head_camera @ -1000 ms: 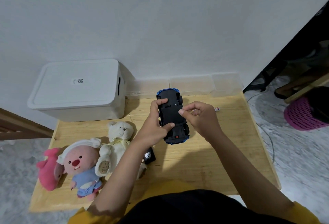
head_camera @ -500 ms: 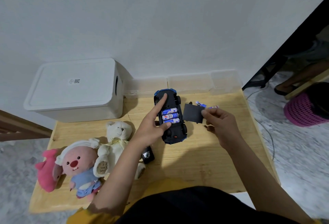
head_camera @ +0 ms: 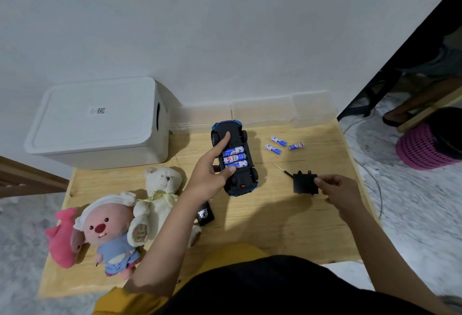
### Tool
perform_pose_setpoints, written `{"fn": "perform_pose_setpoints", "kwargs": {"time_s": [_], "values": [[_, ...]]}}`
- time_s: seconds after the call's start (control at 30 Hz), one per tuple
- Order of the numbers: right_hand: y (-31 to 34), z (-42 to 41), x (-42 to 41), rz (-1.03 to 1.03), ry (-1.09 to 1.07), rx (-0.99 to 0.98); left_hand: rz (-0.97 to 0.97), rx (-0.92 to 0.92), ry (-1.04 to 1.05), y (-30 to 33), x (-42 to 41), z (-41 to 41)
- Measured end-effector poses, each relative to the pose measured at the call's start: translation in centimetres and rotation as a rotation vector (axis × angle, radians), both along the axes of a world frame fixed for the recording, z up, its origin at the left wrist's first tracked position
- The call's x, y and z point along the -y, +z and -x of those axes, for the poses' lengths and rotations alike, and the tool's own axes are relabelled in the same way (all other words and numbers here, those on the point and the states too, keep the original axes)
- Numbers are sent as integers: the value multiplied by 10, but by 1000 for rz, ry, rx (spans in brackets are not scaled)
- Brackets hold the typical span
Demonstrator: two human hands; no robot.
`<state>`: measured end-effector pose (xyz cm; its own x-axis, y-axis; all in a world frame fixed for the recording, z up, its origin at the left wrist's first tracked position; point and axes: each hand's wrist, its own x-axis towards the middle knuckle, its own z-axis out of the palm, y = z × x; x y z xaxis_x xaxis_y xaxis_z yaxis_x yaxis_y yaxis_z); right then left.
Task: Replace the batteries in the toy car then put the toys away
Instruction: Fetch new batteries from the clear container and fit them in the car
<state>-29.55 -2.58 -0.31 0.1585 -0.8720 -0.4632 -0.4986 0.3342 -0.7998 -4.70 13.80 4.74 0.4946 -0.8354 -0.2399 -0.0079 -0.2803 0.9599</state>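
Car (head_camera: 234, 159) lies belly-up at table (head_camera: 275, 227) centre, cells (head_camera: 235, 157) exposed. Left hand (head_camera: 210, 177) steadies it, forefinger straight, thumb pressing. Right hand (head_camera: 342, 192) pinches cover (head_camera: 305, 183) at 3 o'clock; best park it clear of spares (head_camera: 283, 145).

Toy car (head_camera: 234, 161) upside down mid-table (head_camera: 275, 227), storage box (head_camera: 100, 122) behind-left, plush toys (head_camera: 120, 219) front-left, loose batteries (head_camera: 283, 144) right of car, battery cover (head_camera: 305, 183) in front of them.
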Motion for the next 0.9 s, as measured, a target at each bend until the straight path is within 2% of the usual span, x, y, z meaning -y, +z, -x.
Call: {"fn": "perform_pose_setpoints", "kwargs": {"time_s": [0.23, 0.57, 0.67, 0.9], "values": [[-29, 19, 6, 17, 39, -185, 5, -18, 46, 3, -1, 3], [-33, 16, -6, 137, -37, -262, -13, -38, 52, 3, -1, 4], [-18, 3, -13, 225, -42, -205, -15, -67, 39, 2, -1, 5], [44, -60, -38, 351, 110, 122, 10, -5, -6, 1, 3, 10]]}}
